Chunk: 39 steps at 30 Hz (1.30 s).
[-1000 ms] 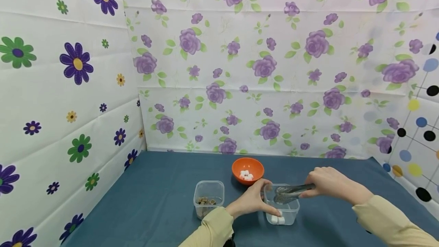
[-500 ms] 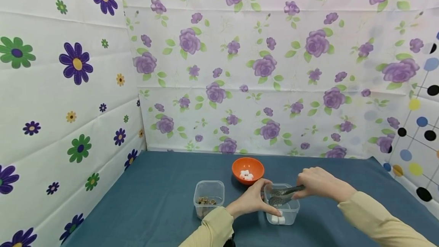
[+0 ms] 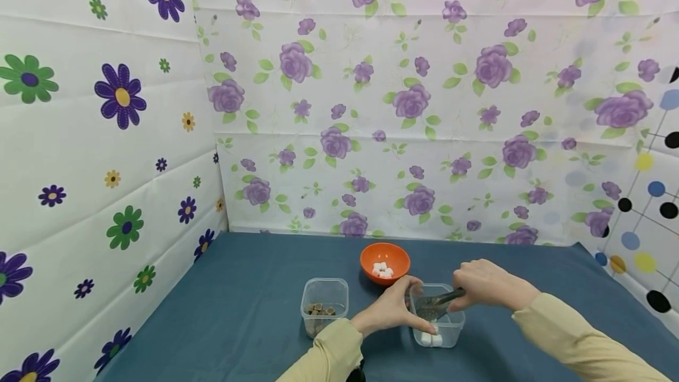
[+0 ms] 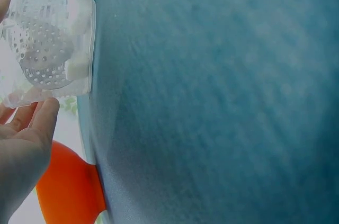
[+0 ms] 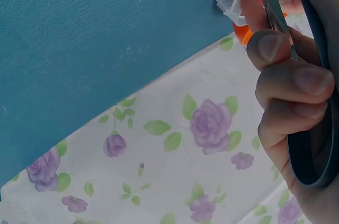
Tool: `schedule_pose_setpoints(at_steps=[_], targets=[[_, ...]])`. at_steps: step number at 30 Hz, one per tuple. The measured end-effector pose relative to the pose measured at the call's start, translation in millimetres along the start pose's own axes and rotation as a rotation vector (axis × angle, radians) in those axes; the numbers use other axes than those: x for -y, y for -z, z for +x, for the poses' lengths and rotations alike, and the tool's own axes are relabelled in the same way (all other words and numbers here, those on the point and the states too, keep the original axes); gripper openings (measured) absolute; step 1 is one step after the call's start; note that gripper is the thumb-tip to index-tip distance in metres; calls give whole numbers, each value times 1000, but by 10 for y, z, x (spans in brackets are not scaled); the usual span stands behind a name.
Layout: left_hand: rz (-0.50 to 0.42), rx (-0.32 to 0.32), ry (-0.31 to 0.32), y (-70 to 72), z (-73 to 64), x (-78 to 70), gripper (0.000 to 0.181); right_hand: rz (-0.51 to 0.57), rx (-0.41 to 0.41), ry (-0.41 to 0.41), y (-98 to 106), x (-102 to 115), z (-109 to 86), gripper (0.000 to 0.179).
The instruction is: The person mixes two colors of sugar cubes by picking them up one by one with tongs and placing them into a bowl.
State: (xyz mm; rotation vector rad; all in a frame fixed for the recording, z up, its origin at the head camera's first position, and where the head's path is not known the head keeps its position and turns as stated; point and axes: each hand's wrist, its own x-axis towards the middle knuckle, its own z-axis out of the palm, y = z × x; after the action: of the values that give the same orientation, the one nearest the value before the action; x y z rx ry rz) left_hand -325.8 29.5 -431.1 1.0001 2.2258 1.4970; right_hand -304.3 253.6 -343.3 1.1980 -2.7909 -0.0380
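I see the left hand (image 3: 391, 312) hold a clear plastic box (image 3: 451, 336) on the blue counter (image 3: 254, 287). The right hand (image 3: 490, 285) grips metal tongs (image 3: 432, 312), their holey ends down inside that box near white lumps (image 3: 426, 340). Just behind sits an orange bowl (image 3: 384, 250) with more lumps (image 3: 382, 270). A second box (image 3: 326, 289) has brown bits (image 3: 316, 310).

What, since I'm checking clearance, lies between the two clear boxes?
The left hand, holding the right box, lies between them, over blue cloth, as the head view shows.
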Motion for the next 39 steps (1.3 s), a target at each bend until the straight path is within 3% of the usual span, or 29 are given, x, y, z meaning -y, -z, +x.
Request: schedule_pose_setpoints(at_steps=[20,39], targets=[[-4,2,-17,-2,7,14,62,-9,36,-9,-28,22,57,40],[-14,5,-3,-6,10,10,64,49,-4,-42,88,-62,-188,29]])
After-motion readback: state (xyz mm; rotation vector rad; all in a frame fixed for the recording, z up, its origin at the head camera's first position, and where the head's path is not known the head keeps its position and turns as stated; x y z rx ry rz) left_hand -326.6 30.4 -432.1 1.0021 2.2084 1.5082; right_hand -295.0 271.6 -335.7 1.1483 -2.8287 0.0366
